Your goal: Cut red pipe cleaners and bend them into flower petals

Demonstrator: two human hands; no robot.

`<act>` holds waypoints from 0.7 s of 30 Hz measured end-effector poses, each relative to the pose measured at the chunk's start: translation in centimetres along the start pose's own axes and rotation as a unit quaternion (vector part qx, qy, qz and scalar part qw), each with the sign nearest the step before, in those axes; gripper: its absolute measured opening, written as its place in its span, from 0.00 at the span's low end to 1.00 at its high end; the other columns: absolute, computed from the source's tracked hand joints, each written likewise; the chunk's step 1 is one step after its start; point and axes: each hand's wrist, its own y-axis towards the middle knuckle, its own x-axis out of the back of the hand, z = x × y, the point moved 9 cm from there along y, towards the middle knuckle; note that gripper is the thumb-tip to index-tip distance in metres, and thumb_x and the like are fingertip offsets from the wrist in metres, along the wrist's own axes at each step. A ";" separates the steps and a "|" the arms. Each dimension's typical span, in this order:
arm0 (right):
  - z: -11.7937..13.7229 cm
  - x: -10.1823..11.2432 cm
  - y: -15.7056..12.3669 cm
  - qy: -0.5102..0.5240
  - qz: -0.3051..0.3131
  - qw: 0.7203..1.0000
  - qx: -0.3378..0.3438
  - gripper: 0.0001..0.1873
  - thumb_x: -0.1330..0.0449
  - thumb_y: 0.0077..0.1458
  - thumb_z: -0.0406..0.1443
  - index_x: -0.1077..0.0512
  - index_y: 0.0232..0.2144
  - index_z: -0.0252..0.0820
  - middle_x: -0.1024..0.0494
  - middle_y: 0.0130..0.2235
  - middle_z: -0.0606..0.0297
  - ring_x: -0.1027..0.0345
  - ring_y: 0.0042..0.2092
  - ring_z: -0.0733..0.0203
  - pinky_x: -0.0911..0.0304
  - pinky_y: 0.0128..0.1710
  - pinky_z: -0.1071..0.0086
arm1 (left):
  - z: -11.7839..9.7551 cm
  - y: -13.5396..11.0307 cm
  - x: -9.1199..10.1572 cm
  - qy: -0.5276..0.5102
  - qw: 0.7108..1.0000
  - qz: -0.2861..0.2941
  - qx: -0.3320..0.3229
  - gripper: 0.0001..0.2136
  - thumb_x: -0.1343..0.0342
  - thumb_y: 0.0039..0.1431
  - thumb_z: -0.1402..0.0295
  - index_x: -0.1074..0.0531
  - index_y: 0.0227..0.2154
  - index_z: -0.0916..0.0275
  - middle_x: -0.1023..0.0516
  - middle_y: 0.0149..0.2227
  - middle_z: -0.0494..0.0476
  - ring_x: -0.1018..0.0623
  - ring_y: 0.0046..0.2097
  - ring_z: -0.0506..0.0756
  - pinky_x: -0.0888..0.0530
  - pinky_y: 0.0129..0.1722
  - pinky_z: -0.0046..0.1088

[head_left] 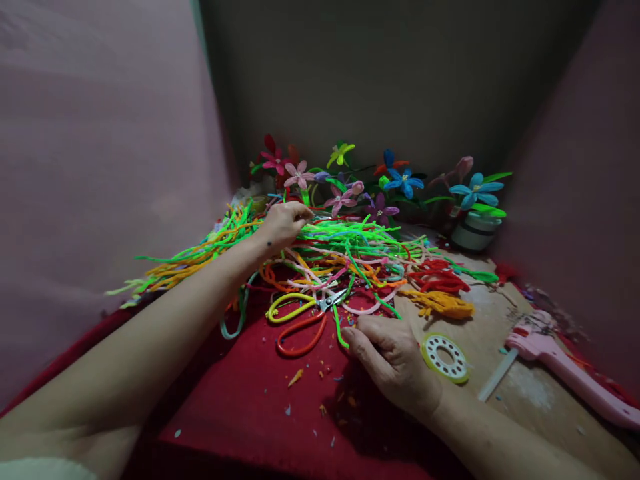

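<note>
Many chenille stems [357, 232] lie under the left hand [283, 223]; right hand [393, 350] curled, grips unclear; scissors [324, 305] nearby, probably for reach.

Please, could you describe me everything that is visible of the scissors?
The scissors have two large loop handles, one yellow and one orange-red, with a smooth, plastic-like look. The short blades look like shiny metal. They lie on the red cloth, at the near edge of the fuzzy stems. The handles are spread apart and the blades point away to the right. Neither hand holds them; whether the blades touch a stem is unclear.
</note>
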 end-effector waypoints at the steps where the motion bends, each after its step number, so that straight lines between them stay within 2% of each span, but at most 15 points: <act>1: 0.0 0.0 0.0 0.000 0.001 1.000 -0.002 0.19 0.50 0.59 0.34 0.48 0.17 0.41 0.47 0.18 0.72 0.54 0.21 0.70 0.56 0.23 0.71 | -0.2 0.5 -0.8 0.021 1.000 0.017 -0.005 0.14 0.51 0.52 0.69 0.22 0.37 0.63 0.20 0.39 0.58 0.23 0.41 0.54 0.31 0.42 0.25; 4: 0.0 0.1 0.1 0.000 -0.002 1.000 -0.007 0.19 0.50 0.59 0.34 0.49 0.17 0.41 0.48 0.18 0.72 0.54 0.21 0.71 0.56 0.23 0.71 | 0.1 0.9 -2.8 0.069 0.996 0.055 0.002 0.12 0.50 0.49 0.70 0.21 0.32 0.62 0.20 0.34 0.61 0.23 0.38 0.59 0.30 0.38 0.30; 9: 0.3 0.0 0.3 0.009 0.006 1.000 0.002 0.19 0.50 0.59 0.34 0.51 0.18 0.42 0.49 0.18 0.72 0.55 0.21 0.71 0.58 0.23 0.71 | 0.1 -0.8 -4.5 0.130 0.986 0.099 -0.017 0.12 0.51 0.49 0.69 0.22 0.30 0.60 0.21 0.34 0.62 0.23 0.36 0.61 0.31 0.33 0.32; 15: 0.3 -0.1 0.2 0.002 0.012 1.000 0.000 0.19 0.50 0.59 0.34 0.50 0.18 0.41 0.48 0.19 0.72 0.54 0.21 0.71 0.58 0.23 0.71 | -0.7 -2.0 -4.6 0.165 0.979 0.115 -0.033 0.12 0.53 0.50 0.72 0.23 0.26 0.65 0.22 0.34 0.66 0.24 0.35 0.58 0.31 0.33 0.30; 18: 0.4 -0.1 0.2 -0.007 0.009 1.000 0.003 0.19 0.50 0.59 0.34 0.50 0.18 0.41 0.49 0.19 0.73 0.54 0.21 0.71 0.58 0.23 0.72 | -1.0 -1.2 -4.3 0.159 0.981 0.103 -0.036 0.12 0.52 0.52 0.70 0.23 0.27 0.65 0.22 0.33 0.64 0.24 0.35 0.57 0.31 0.35 0.29; 21: 0.5 -0.1 0.2 -0.011 0.008 1.000 0.007 0.19 0.50 0.59 0.33 0.50 0.18 0.41 0.49 0.18 0.73 0.54 0.21 0.72 0.58 0.23 0.72 | -1.2 0.4 -3.1 0.136 0.988 0.067 -0.041 0.13 0.53 0.55 0.68 0.22 0.32 0.65 0.22 0.35 0.61 0.24 0.38 0.56 0.31 0.40 0.28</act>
